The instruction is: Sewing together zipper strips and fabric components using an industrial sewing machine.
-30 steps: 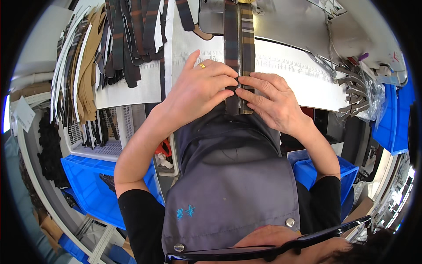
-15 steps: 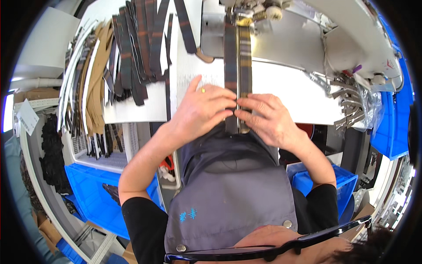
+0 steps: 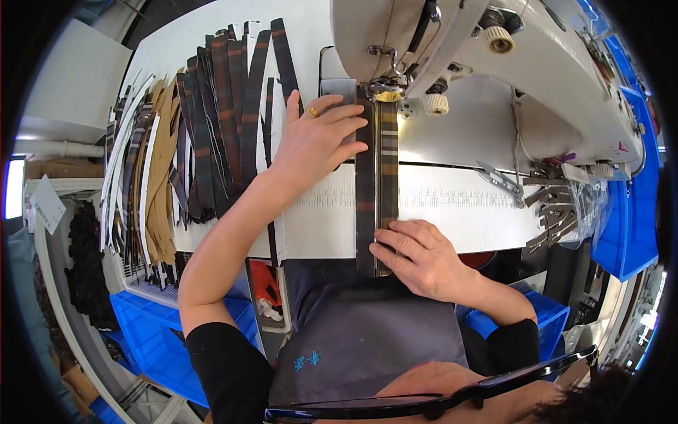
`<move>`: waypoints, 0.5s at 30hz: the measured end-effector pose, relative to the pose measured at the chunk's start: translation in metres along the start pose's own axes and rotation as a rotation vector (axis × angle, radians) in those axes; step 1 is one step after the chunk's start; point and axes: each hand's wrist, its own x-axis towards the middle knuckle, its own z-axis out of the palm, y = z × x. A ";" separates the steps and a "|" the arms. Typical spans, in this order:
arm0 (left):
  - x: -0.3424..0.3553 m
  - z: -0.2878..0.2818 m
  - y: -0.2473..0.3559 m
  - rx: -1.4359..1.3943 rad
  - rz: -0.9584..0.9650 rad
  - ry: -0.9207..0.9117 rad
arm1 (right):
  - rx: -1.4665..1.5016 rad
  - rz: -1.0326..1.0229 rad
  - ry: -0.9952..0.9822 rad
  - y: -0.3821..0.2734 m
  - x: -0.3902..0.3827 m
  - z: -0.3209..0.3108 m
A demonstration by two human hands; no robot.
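Two long strips lie side by side beneath the sewing machine (image 3: 385,49), running from its needle area to the near edge of the table. The left strip (image 3: 365,191) is dark with faint rust bands; the right strip (image 3: 389,141) is plaid in brown, black and white. My left hand (image 3: 321,138), a ring on one finger, has its fingers spread, with the fingertips on the dark strip close to the presser foot. Near the table edge, my right hand (image 3: 424,260) closes its fingers on the plaid strip's lower end; its thumb is hidden.
Bundled plaid strips (image 3: 229,106) and tan and white strips (image 3: 159,169) lie on the left of the white table (image 3: 452,226). Thread snips (image 3: 500,180) and dark strap pieces (image 3: 551,212) are on the right. Blue bins (image 3: 159,339) stand below.
My left hand has moved forward along the strips toward the needle, its fingers spreading. My right hand stays at the strips' near end. The view has tilted, bringing more of the machine in.
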 end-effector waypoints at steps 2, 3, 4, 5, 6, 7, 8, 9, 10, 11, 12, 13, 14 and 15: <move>0.001 -0.001 -0.001 -0.015 0.004 -0.013 | 0.004 0.006 -0.013 0.001 0.000 0.000; 0.002 -0.002 -0.001 -0.030 0.009 -0.020 | 0.004 0.005 -0.014 0.001 0.001 0.000; 0.003 -0.003 -0.002 -0.032 0.007 -0.027 | 0.010 -0.006 -0.012 0.002 0.001 0.000; 0.003 -0.003 -0.002 -0.044 0.006 -0.042 | 0.006 0.006 -0.019 0.002 0.001 0.000; 0.004 -0.004 -0.002 -0.056 0.004 -0.037 | 0.008 0.001 -0.015 0.003 0.001 0.000; 0.004 -0.004 -0.002 -0.059 0.002 -0.056 | 0.016 -0.010 -0.005 0.003 0.001 0.001; 0.005 -0.005 -0.003 -0.067 -0.001 -0.054 | 0.012 -0.002 -0.013 0.004 0.002 0.001; 0.005 -0.005 -0.003 -0.075 0.007 -0.040 | 0.004 -0.007 -0.008 0.005 0.002 0.001; 0.005 -0.005 -0.004 -0.077 -0.003 -0.055 | 0.002 -0.016 -0.001 0.005 0.003 0.001; 0.006 -0.004 -0.005 -0.077 -0.006 -0.052 | -0.002 -0.009 -0.003 0.006 0.003 0.001; 0.006 -0.004 -0.005 -0.076 0.000 -0.033 | -0.005 -0.012 -0.001 0.007 0.004 0.001; 0.007 -0.003 -0.004 -0.078 -0.010 -0.050 | -0.002 -0.027 0.006 0.008 0.005 0.001; 0.007 -0.002 -0.003 -0.064 -0.010 -0.038 | -0.004 -0.011 -0.002 0.009 0.005 0.001; 0.007 -0.001 -0.002 -0.049 -0.032 -0.016 | -0.015 -0.008 0.003 0.010 0.006 0.001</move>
